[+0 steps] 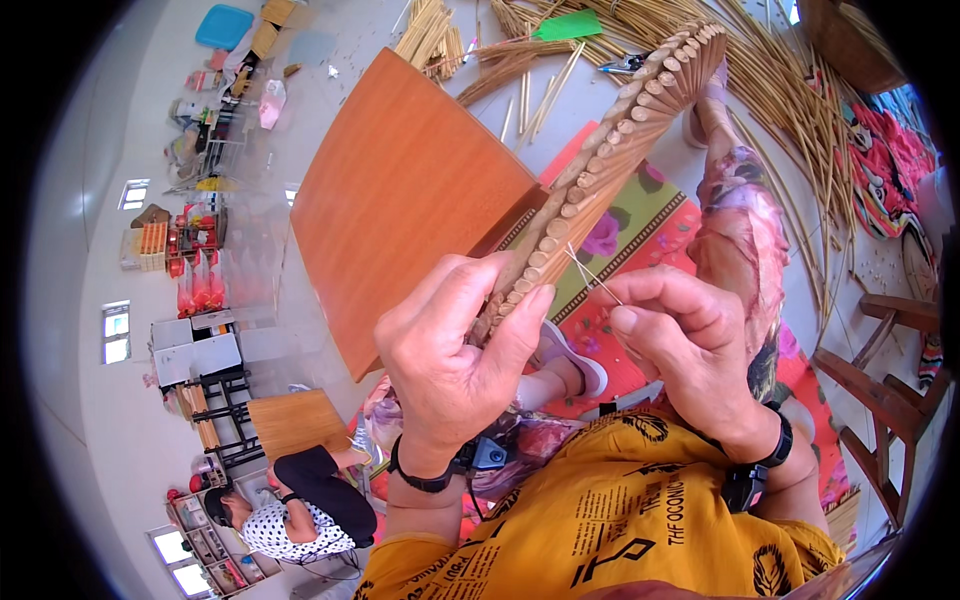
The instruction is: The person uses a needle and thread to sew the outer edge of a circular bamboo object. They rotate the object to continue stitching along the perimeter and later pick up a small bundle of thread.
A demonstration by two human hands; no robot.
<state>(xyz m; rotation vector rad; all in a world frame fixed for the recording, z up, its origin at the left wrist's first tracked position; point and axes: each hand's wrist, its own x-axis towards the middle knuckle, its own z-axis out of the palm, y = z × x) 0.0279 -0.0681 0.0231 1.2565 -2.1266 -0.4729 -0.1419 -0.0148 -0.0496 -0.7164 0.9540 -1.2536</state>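
A long, curved band of tan reed stalks with round cut ends in a row along its edge stretches from my left hand up to the far right. My left hand is closed round its near end, thumb on one side and fingers on the other. To the right, my right hand pinches a thin pale strand between thumb and forefinger. The strand runs to the side of the band and seems to fork there; whether it is thread or wire I cannot tell.
An orange-brown wooden board lies left of the band. Loose long stalks cover the floor at the far right, near pliers and a green plastic piece. A wooden stool stands right. Another person sits lower left.
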